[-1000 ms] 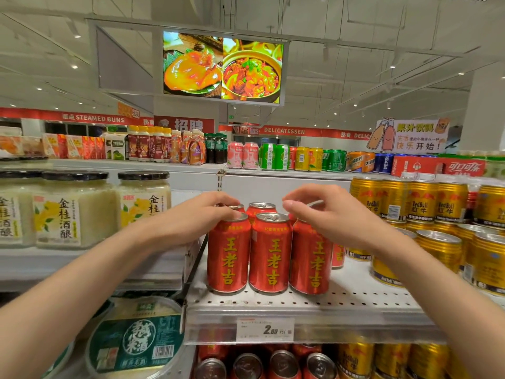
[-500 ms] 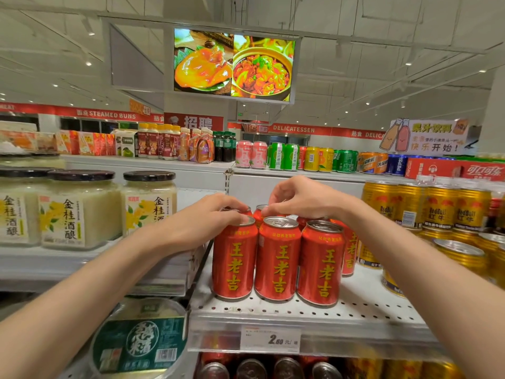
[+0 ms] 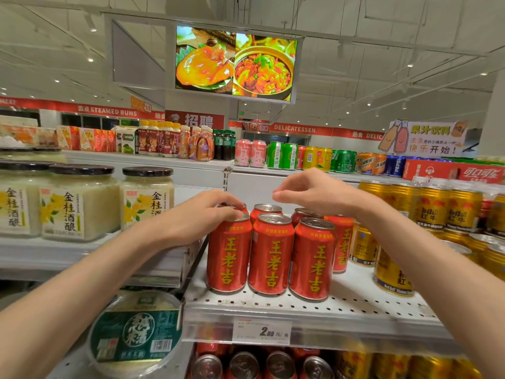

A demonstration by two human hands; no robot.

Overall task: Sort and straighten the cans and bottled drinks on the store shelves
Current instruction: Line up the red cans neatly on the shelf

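Note:
Three red cans with yellow characters stand side by side at the front of the white perforated shelf [image 3: 352, 305]: left can [image 3: 228, 258], middle can [image 3: 270, 258], right can [image 3: 311, 263]. More red cans [image 3: 266, 209] stand behind them. My left hand [image 3: 202, 217] lies over the top of the left can, its fingers curled on the rim and reaching the can behind. My right hand [image 3: 314, 192] hovers just above the back row, fingers loosely curled, holding nothing.
Gold Red Bull cans [image 3: 390, 274] crowd the shelf to the right. Jars of white rice wine [image 3: 79, 206] stand on the left shelf, with a green-labelled tub [image 3: 136, 335] below. A price tag [image 3: 261, 330] hangs on the shelf edge. More cans [image 3: 243, 365] fill the shelf beneath.
My right hand left the front right can, touched a back-row can, then lifted clear of the cans. My left hand stayed on the left can.

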